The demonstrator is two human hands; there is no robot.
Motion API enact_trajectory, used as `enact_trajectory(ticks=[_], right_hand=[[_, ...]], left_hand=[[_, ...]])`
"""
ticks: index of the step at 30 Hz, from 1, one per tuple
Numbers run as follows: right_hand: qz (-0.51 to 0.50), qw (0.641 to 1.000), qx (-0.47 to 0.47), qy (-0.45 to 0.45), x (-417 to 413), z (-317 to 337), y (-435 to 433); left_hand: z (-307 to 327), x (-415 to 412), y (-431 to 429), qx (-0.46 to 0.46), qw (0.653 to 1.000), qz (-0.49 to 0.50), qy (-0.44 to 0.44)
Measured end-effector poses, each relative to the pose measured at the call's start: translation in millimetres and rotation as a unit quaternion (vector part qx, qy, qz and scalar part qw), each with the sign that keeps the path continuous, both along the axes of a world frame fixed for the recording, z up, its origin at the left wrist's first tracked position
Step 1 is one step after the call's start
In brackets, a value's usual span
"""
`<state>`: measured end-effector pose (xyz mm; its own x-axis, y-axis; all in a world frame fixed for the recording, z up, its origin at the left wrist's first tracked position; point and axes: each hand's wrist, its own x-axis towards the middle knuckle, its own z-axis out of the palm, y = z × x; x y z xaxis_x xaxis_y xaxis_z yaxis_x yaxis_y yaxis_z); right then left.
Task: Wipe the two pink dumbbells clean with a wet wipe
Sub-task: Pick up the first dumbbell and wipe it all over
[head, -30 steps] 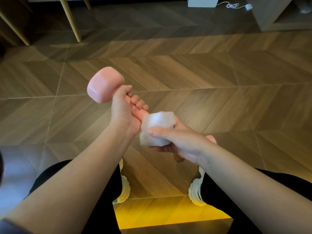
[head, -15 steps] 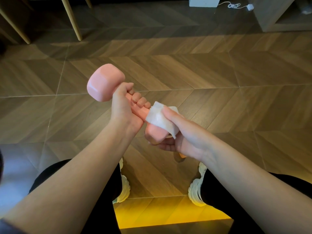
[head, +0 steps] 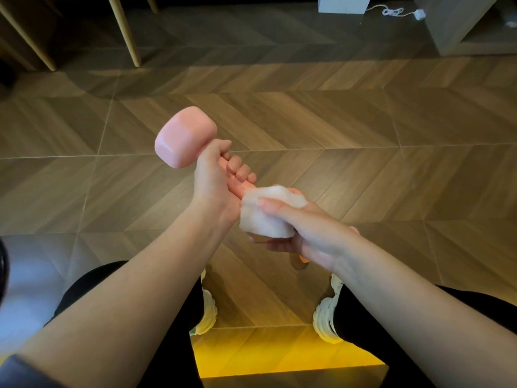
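Observation:
I hold one pink dumbbell (head: 184, 137) in the air above the wooden floor. My left hand (head: 216, 177) grips its handle, with the far head sticking up to the left. My right hand (head: 302, 228) wraps a white wet wipe (head: 265, 217) round the near head, which the wipe covers entirely. A small pink patch under my right wrist (head: 300, 260) may be a second dumbbell, but I cannot tell.
Herringbone wooden floor (head: 363, 152) spreads ahead. Wooden furniture legs (head: 123, 29) stand at the back left. At the back right sit a white box (head: 344, 4) with a cable and a grey cabinet (head: 458, 23). My knees and white shoes (head: 208, 312) are below.
My right hand turned the wipe round the near head: half a second ago pink showed under the wipe, now the wipe covers it again. The dumbbell stayed nearly in place.

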<state>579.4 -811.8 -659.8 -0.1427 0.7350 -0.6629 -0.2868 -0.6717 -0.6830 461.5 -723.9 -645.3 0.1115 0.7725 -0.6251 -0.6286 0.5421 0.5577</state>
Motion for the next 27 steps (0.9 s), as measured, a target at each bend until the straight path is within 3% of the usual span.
enact_trajectory(ticks=[10,20,27], right_hand=[[-0.021,0.997,0.017,0.071,16,3,3],[-0.029,0.999,0.026,0.002,4,-6,3],[-0.018,0.999,0.003,0.032,13,-5,6]], left_hand=[[2,0,4,0.004,0.999,0.048,-0.005],[-2,-5,4,-0.039,0.998,0.043,0.027],[2,-3,4,-0.020,0.999,0.031,0.016]])
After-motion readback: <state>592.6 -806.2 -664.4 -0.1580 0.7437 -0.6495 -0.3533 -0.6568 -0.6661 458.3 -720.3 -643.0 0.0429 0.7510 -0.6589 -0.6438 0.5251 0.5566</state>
